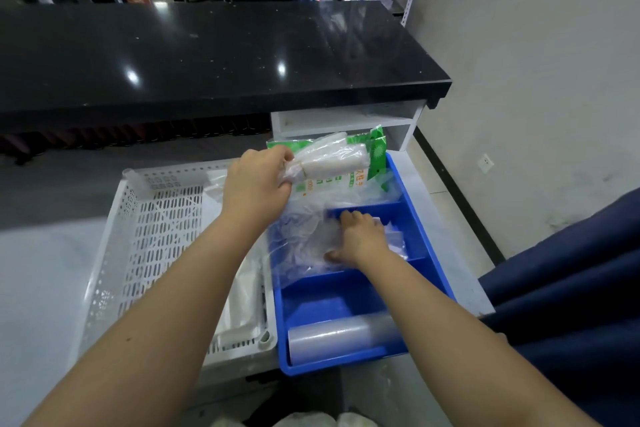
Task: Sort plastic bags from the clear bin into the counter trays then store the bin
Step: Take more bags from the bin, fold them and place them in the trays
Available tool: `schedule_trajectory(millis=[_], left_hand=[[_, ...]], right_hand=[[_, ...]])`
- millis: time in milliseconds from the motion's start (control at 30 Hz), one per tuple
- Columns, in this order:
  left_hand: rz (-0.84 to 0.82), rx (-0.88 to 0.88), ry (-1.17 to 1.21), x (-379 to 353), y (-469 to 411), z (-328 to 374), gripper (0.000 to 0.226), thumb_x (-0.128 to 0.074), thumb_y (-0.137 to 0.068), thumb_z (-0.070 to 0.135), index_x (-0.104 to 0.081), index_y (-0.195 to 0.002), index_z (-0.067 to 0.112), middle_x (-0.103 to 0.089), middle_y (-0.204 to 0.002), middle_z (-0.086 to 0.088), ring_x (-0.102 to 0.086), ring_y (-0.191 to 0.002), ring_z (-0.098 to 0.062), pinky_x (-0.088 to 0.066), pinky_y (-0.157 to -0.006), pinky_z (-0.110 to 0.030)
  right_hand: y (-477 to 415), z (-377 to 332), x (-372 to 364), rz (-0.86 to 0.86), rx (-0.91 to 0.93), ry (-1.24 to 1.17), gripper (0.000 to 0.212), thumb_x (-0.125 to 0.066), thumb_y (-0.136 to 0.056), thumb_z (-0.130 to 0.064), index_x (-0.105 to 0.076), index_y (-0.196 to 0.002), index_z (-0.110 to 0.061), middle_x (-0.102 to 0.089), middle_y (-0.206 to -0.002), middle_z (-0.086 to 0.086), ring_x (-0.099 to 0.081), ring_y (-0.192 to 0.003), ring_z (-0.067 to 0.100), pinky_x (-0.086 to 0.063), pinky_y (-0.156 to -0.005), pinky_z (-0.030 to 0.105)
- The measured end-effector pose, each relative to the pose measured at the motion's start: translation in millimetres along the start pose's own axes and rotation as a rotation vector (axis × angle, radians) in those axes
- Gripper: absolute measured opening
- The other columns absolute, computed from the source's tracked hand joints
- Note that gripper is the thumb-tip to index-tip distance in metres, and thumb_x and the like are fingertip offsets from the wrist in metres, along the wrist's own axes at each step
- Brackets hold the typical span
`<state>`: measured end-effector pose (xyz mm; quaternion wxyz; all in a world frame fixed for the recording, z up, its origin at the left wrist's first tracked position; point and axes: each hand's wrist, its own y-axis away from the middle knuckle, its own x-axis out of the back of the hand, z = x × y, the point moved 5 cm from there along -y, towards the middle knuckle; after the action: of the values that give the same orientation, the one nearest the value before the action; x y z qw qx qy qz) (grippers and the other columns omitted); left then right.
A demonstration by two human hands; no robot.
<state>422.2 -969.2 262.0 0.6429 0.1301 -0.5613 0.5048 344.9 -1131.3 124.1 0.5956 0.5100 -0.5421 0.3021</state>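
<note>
A: left hand [254,180] is clamped on a rolled bundle of clear plastic bags [332,163], held above the far end of the blue compartmented plastic tray [429,239]; right hand [360,236] is pressed flat, fingers together, on loose crinkled clear bags [304,236] in the tray's middle-left compartment; not clamped on anything that I can see.

B: how to finish the step?

A: I'd keep the right hand pinning the loose film so it doesn't spring up; lower the roll into the far compartment beside the green-printed bag packet [367,163]; let go only once it's seated below the rim.

B: the clear bin?

A: can't make it out; the white perforated plastic basket [152,229] on the left holds white bags, but that's no clear bin; the near compartment has a translucent film roll [343,334]; packet print is too small to read; what lies under the right palm is hidden.
</note>
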Motion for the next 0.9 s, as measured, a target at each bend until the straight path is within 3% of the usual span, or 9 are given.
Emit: schedule_trajectory(millis=[133, 333, 600, 700, 800, 900], left_hand=[[-0.005, 0.017, -0.001, -2.3, 5.1, -1.8, 0.034, -0.071, -0.076, 0.017, -0.062, -0.109, 0.019, -0.068, -0.091, -0.003, -0.057, -0.082, -0.026, -0.046, -0.069, -0.038], [-0.018, 0.050, -0.002, 0.4, 13.5, -3.5, 0.034, -0.069, -0.078, 0.016, -0.060, -0.110, 0.021, -0.067, -0.093, -0.003, -0.055, -0.086, -0.023, -0.042, -0.073, -0.037], [-0.005, 0.089, 0.002, 13.7, 21.8, -6.4, 0.036, -0.070, -0.075, 0.016, -0.060, -0.110, 0.020, -0.066, -0.092, -0.006, -0.055, -0.085, -0.027, -0.045, -0.067, -0.036], [-0.034, 0.095, 0.039, 11.9, 16.6, 2.7, 0.038, -0.069, -0.075, 0.016, -0.060, -0.111, 0.020, -0.067, -0.094, -0.005, -0.057, -0.086, -0.027, -0.050, -0.070, -0.039], [-0.074, 0.069, 0.089, 2.4, 8.2, 22.4, 0.036, -0.070, -0.076, 0.017, -0.061, -0.111, 0.020, -0.069, -0.098, -0.006, -0.059, -0.089, -0.027, -0.047, -0.072, -0.036], [-0.102, 0.062, 0.179, -11.2, 6.6, 46.2, 0.033, -0.072, -0.078, 0.018, -0.061, -0.108, 0.021, -0.068, -0.101, -0.005, -0.060, -0.091, -0.024, -0.048, -0.074, -0.035]], right_hand=[[-6.9, -1.9, -13.3, -0.115, 0.036, -0.049, 0.075, -0.072, -0.066, -0.051, -0.038, -0.125, -0.018, -0.052, -0.122, 0.012, -0.044, -0.117, 0.033, -0.031, -0.102, 0.053], [-4.5, -12.3, -15.6, -0.229, 0.178, 0.082, 0.033, -0.063, -0.076, -0.038, -0.055, -0.105, -0.024, -0.059, -0.111, 0.004, -0.046, -0.110, 0.030, -0.030, -0.089, 0.045], [33.8, -16.2, 40.9, 0.208, 0.431, 0.182, 0.028, -0.065, -0.074, -0.009, -0.057, -0.098, -0.020, -0.066, -0.102, 0.002, -0.054, -0.099, 0.028, -0.038, -0.081, 0.039], [51.9, -2.4, 79.1, 0.313, 0.422, 0.157, 0.028, -0.066, -0.073, -0.010, -0.056, -0.097, -0.019, -0.065, -0.101, 0.004, -0.052, -0.096, 0.028, -0.035, -0.079, 0.039], [68.4, 17.6, 115.0, 0.383, 0.393, 0.118, 0.023, -0.065, -0.072, -0.012, -0.047, -0.081, -0.023, -0.064, -0.092, 0.005, -0.052, -0.087, 0.029, -0.031, -0.069, 0.035], [85.3, 43.5, 138.9, 0.447, 0.352, 0.143, 0.030, -0.061, -0.072, -0.009, -0.036, -0.073, -0.026, -0.063, -0.080, 0.002, -0.037, -0.070, 0.022, -0.023, -0.063, 0.032]])
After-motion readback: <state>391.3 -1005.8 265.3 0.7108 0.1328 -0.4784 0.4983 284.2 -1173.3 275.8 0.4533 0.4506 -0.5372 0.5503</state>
